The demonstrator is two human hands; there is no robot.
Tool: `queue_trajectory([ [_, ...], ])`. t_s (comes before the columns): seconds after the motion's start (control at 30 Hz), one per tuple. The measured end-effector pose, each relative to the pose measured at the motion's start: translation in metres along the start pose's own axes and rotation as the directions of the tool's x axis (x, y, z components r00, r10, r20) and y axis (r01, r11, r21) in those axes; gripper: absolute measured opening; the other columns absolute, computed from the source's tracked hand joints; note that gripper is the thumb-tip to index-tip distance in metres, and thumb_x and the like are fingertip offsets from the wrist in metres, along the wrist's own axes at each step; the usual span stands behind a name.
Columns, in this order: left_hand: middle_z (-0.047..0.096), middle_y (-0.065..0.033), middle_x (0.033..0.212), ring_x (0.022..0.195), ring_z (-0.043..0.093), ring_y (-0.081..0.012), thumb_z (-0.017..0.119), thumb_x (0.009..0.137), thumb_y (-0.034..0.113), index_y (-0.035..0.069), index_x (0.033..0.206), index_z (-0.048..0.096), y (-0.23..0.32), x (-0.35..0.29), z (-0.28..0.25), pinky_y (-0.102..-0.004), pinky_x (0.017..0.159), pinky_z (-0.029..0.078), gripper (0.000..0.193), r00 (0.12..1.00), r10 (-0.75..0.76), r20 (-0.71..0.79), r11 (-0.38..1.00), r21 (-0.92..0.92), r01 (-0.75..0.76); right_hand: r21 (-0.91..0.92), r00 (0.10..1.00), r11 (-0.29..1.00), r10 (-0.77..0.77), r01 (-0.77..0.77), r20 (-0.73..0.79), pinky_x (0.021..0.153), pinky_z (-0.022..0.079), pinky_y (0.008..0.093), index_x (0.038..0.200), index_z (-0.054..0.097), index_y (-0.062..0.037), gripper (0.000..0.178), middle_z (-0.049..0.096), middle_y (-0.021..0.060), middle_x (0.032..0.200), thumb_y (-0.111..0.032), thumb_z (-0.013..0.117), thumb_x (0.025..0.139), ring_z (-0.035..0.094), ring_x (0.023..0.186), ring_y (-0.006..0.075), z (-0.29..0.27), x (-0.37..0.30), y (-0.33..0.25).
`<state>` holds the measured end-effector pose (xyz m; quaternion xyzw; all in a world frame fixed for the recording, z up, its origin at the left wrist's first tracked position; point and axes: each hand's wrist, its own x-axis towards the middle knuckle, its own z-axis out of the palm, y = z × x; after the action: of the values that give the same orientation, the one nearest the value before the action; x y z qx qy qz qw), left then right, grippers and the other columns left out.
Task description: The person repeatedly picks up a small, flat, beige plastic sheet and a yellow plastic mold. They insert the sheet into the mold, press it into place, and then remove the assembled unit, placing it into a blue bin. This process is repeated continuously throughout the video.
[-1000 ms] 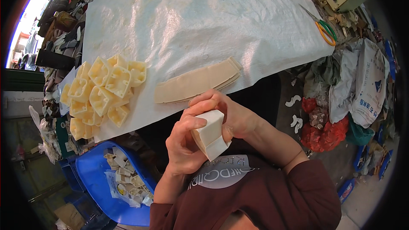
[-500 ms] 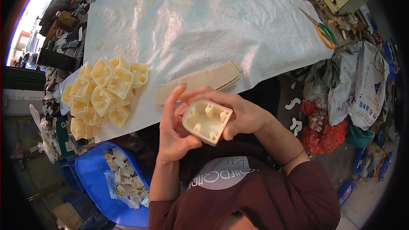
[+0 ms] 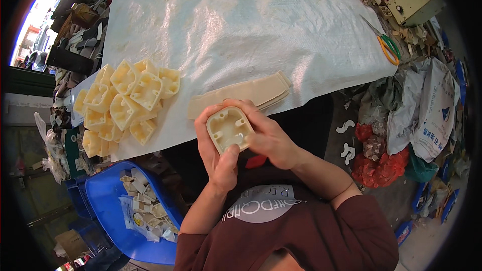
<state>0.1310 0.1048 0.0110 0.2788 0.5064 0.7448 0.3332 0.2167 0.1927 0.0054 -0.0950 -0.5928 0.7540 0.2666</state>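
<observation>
Between both hands I hold a cream plastic housing (image 3: 228, 126), its hollow side facing up with small screw posts in the corners. My left hand (image 3: 215, 158) wraps its left side, the thumb at the lower rim. My right hand (image 3: 271, 138) grips the right side, its thumb near the lower right corner. Just beyond the hands, a stack of beige flat strips (image 3: 236, 93) lies at the table's near edge. Left of them is a pile of similar cream housings (image 3: 128, 98) on the white sheet (image 3: 216, 35).
A blue plastic bin (image 3: 108, 206) with assorted pale parts stands low at left. Scissors (image 3: 386, 47) with green and orange handles lie at the sheet's right edge. A control box (image 3: 414, 0) sits at far right, above white sacks (image 3: 432, 115) and a red mesh bag (image 3: 384, 165).
The housing has turned in my hands and moved slightly left and up. My left fingers, spread before, now wrap around it. The view has shifted a little.
</observation>
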Motion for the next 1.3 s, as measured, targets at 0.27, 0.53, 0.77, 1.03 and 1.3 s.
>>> queue_trajectory([
  [0.27,0.046,-0.0148,0.113,0.105,0.05,-0.0249,0.061,0.067,0.03,0.004,0.132,0.024,-0.001,0.003,-0.009,-0.0351,0.09,0.043,0.08,0.99,-0.092,0.106,0.981,-0.16,0.108,-0.08,0.999,0.997,0.014,-0.011,0.039,0.098,0.03,0.0372,0.131,0.037,0.0003,0.067,0.042,0.0145,0.118,-0.033,0.064,0.08,0.039,0.111,0.0278,-0.007,-0.001,0.001],
  [0.53,0.047,-0.015,0.115,0.095,0.055,-0.0265,0.051,0.083,0.043,0.007,0.137,0.023,0.005,0.0,-0.015,-0.0378,0.078,0.051,0.071,0.959,-0.234,0.16,0.811,-0.512,0.283,-0.435,0.991,0.89,-0.128,0.135,0.045,0.096,0.031,0.0408,0.127,0.04,-0.0009,0.082,0.043,0.0136,0.121,-0.033,0.08,0.063,0.039,0.114,0.0298,-0.004,-0.004,-0.001],
  [0.77,0.049,-0.0159,0.113,0.101,0.054,-0.0266,0.058,0.078,0.031,0.007,0.134,0.029,-0.002,-0.001,-0.016,-0.0368,0.083,0.048,0.067,0.953,-0.248,0.171,0.89,-0.349,0.294,-0.596,0.976,0.775,-0.209,0.209,0.07,0.094,0.03,0.0414,0.125,0.042,-0.0016,0.079,0.045,0.0136,0.119,-0.031,0.08,0.062,0.041,0.111,0.0307,0.0,-0.005,0.002],
  [1.03,0.053,-0.0135,0.107,0.085,0.059,-0.0225,0.046,0.089,0.032,0.004,0.127,0.039,0.003,0.007,-0.024,-0.0339,0.068,0.053,0.048,0.89,-0.399,0.221,0.758,-0.466,0.455,-0.44,0.954,0.851,-0.212,0.286,0.21,0.095,0.032,0.0423,0.126,0.043,-0.0009,0.081,0.043,0.0147,0.12,-0.035,0.08,0.062,0.04,0.112,0.0321,-0.008,-0.004,0.008],
  [1.3,0.054,-0.0157,0.104,0.079,0.06,-0.0235,0.062,0.081,0.039,0.008,0.13,0.034,0.004,0.003,-0.012,-0.0341,0.063,0.053,0.064,0.943,-0.305,0.134,0.897,-0.291,0.332,-0.239,0.967,0.952,-0.144,0.194,0.211,0.097,0.031,0.0406,0.126,0.043,-0.0001,0.062,0.041,0.0163,0.123,-0.041,0.061,0.082,0.038,0.114,0.0319,-0.013,-0.003,0.008],
])
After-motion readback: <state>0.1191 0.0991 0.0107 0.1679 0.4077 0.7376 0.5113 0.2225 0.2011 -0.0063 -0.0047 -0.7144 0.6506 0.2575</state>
